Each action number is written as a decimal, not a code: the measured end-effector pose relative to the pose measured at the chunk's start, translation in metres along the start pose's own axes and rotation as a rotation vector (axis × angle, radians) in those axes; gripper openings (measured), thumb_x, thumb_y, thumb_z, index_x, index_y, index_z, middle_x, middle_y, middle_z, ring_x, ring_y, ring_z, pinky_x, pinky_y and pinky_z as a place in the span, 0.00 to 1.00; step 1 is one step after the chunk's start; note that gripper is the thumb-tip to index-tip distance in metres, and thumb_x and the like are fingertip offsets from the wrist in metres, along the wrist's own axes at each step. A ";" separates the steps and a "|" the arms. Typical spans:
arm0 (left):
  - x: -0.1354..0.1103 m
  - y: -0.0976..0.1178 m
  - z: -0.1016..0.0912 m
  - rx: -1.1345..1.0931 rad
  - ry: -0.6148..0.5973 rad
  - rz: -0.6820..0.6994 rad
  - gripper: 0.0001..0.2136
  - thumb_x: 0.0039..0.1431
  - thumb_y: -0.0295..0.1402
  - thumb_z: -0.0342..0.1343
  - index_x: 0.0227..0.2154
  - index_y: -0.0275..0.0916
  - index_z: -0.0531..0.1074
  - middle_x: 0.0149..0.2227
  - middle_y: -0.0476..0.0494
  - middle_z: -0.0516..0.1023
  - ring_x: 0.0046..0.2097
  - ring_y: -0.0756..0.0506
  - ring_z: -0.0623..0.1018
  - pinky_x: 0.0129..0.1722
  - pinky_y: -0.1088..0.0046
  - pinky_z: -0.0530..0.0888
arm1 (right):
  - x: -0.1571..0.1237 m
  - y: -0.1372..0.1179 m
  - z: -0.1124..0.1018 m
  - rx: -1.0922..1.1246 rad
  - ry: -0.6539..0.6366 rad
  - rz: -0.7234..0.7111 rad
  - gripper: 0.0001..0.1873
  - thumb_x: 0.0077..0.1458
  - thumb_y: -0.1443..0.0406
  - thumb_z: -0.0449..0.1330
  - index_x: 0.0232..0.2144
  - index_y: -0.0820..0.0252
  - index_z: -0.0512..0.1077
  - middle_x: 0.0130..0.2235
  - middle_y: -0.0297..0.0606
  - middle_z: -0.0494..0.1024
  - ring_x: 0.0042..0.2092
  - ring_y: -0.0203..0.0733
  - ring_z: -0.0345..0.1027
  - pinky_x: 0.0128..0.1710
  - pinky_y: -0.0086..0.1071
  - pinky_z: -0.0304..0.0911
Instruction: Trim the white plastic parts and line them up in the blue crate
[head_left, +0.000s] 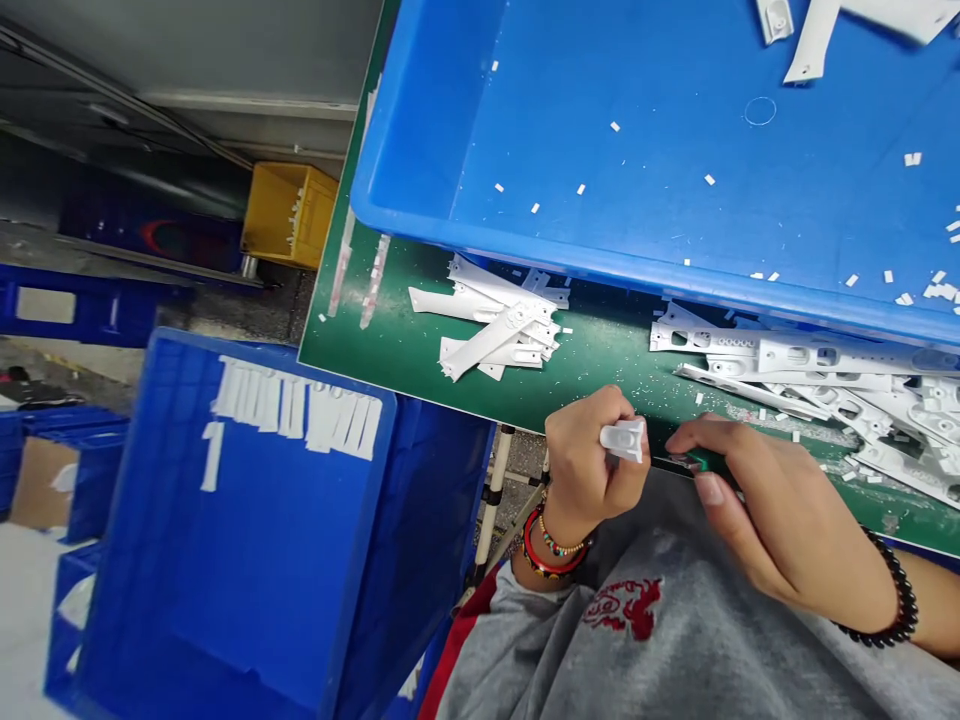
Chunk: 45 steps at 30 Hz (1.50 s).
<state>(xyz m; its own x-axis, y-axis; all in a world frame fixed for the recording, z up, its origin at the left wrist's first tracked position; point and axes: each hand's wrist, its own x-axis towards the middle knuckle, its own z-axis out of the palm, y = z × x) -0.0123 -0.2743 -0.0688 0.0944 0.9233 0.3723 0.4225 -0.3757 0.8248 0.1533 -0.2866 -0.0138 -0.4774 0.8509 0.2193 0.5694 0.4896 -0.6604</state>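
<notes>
My left hand [581,465] is closed in a fist around a white plastic part [624,440], whose end sticks out above the thumb. To its right, my right hand [787,515] curls its fingers around a small tool [696,460] with a green piece and a metal-looking tip. Most of that tool is hidden by the palm and fingers, so its exact kind does not show. The tool's tip points at the white part, with a small gap between them. Both hands are over the front edge of the green table [592,375].
A pile of white plastic parts [499,318] lies left on the table, and a larger heap [825,375] lies right. Behind them stands a big blue tray [637,265] with scraps and more parts. A blue crate [247,560] holding several white strips stands lower left; a yellow bin [319,215] is beyond.
</notes>
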 end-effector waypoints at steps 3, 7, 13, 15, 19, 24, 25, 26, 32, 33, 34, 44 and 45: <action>0.000 -0.002 0.002 0.106 -0.026 0.074 0.13 0.67 0.33 0.45 0.25 0.42 0.55 0.20 0.55 0.57 0.20 0.53 0.57 0.22 0.74 0.55 | 0.000 0.002 0.001 -0.026 0.024 -0.005 0.10 0.69 0.68 0.43 0.43 0.61 0.64 0.34 0.41 0.77 0.32 0.38 0.72 0.31 0.29 0.66; 0.002 -0.005 0.001 0.236 -0.050 0.150 0.13 0.68 0.32 0.45 0.25 0.42 0.56 0.20 0.55 0.61 0.21 0.53 0.60 0.22 0.73 0.55 | -0.002 0.004 0.000 -0.051 0.027 -0.016 0.07 0.68 0.68 0.47 0.42 0.61 0.65 0.35 0.41 0.77 0.33 0.40 0.72 0.31 0.31 0.66; 0.003 -0.008 -0.003 0.218 -0.052 0.165 0.15 0.70 0.34 0.45 0.24 0.42 0.57 0.19 0.55 0.61 0.19 0.53 0.61 0.22 0.74 0.57 | -0.001 0.003 -0.003 0.025 -0.006 -0.012 0.06 0.67 0.69 0.48 0.42 0.59 0.65 0.34 0.40 0.77 0.33 0.40 0.72 0.32 0.31 0.66; 0.003 -0.008 -0.003 0.201 -0.037 0.168 0.15 0.69 0.33 0.45 0.24 0.42 0.57 0.18 0.55 0.61 0.19 0.53 0.61 0.22 0.75 0.57 | -0.001 0.002 -0.003 0.026 -0.011 0.007 0.07 0.67 0.68 0.49 0.43 0.58 0.65 0.34 0.40 0.78 0.34 0.41 0.73 0.33 0.32 0.67; 0.003 -0.010 -0.003 0.187 -0.025 0.185 0.15 0.69 0.33 0.46 0.24 0.42 0.57 0.18 0.55 0.60 0.19 0.53 0.60 0.21 0.75 0.57 | -0.002 0.002 -0.001 0.007 0.001 0.022 0.07 0.67 0.68 0.50 0.45 0.57 0.66 0.36 0.40 0.78 0.35 0.42 0.73 0.35 0.33 0.68; 0.004 -0.011 -0.002 0.165 -0.019 0.192 0.16 0.70 0.34 0.45 0.23 0.42 0.55 0.17 0.56 0.59 0.18 0.53 0.59 0.21 0.75 0.58 | -0.001 0.002 0.000 -0.005 0.000 -0.014 0.07 0.68 0.69 0.51 0.46 0.60 0.66 0.37 0.42 0.77 0.37 0.42 0.72 0.35 0.33 0.68; 0.004 -0.010 -0.003 0.162 -0.018 0.196 0.16 0.70 0.34 0.45 0.23 0.42 0.55 0.17 0.56 0.59 0.18 0.53 0.59 0.21 0.75 0.58 | -0.001 0.003 0.000 -0.006 0.008 -0.014 0.07 0.67 0.69 0.52 0.47 0.61 0.66 0.37 0.43 0.77 0.37 0.42 0.72 0.36 0.33 0.68; 0.005 -0.010 -0.003 0.158 -0.017 0.202 0.17 0.70 0.34 0.45 0.23 0.42 0.55 0.17 0.56 0.59 0.18 0.53 0.59 0.21 0.75 0.58 | -0.001 0.003 0.000 -0.009 0.019 -0.015 0.07 0.67 0.70 0.53 0.47 0.62 0.67 0.37 0.43 0.76 0.38 0.43 0.72 0.37 0.34 0.68; 0.007 -0.008 -0.005 0.196 -0.043 0.194 0.17 0.70 0.33 0.45 0.22 0.42 0.55 0.17 0.55 0.60 0.17 0.54 0.59 0.20 0.75 0.57 | -0.002 0.000 0.000 -0.042 0.083 -0.010 0.08 0.64 0.73 0.56 0.45 0.61 0.69 0.36 0.42 0.75 0.36 0.42 0.70 0.35 0.34 0.68; 0.006 -0.008 -0.005 0.195 -0.046 0.190 0.17 0.70 0.34 0.45 0.22 0.42 0.55 0.17 0.55 0.60 0.17 0.54 0.60 0.20 0.75 0.57 | -0.003 0.000 0.000 -0.042 0.085 -0.002 0.09 0.64 0.73 0.56 0.46 0.61 0.69 0.37 0.42 0.75 0.36 0.42 0.71 0.35 0.35 0.68; 0.006 -0.009 -0.004 0.188 -0.044 0.191 0.18 0.70 0.34 0.45 0.22 0.42 0.55 0.17 0.55 0.61 0.17 0.53 0.60 0.20 0.74 0.57 | -0.003 0.001 0.000 -0.045 0.085 0.008 0.10 0.63 0.73 0.56 0.46 0.60 0.69 0.37 0.42 0.76 0.36 0.42 0.71 0.36 0.35 0.68; 0.002 -0.010 -0.001 0.084 -0.022 0.165 0.19 0.71 0.40 0.44 0.22 0.42 0.55 0.17 0.55 0.61 0.17 0.53 0.59 0.20 0.74 0.58 | -0.002 0.005 -0.011 -0.034 0.108 0.115 0.10 0.63 0.70 0.59 0.45 0.54 0.70 0.39 0.39 0.79 0.39 0.44 0.76 0.38 0.37 0.72; 0.002 -0.010 0.000 0.082 -0.024 0.164 0.20 0.71 0.41 0.44 0.22 0.42 0.55 0.17 0.55 0.60 0.17 0.53 0.59 0.20 0.74 0.58 | -0.002 0.002 -0.011 0.004 0.093 0.090 0.09 0.63 0.70 0.58 0.45 0.55 0.70 0.39 0.39 0.80 0.38 0.44 0.76 0.37 0.36 0.72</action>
<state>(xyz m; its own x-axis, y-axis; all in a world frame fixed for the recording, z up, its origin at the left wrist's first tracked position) -0.0168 -0.2683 -0.0762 0.1894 0.8521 0.4879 0.4719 -0.5148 0.7158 0.1629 -0.2853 -0.0083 -0.3603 0.9054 0.2244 0.6044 0.4099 -0.6832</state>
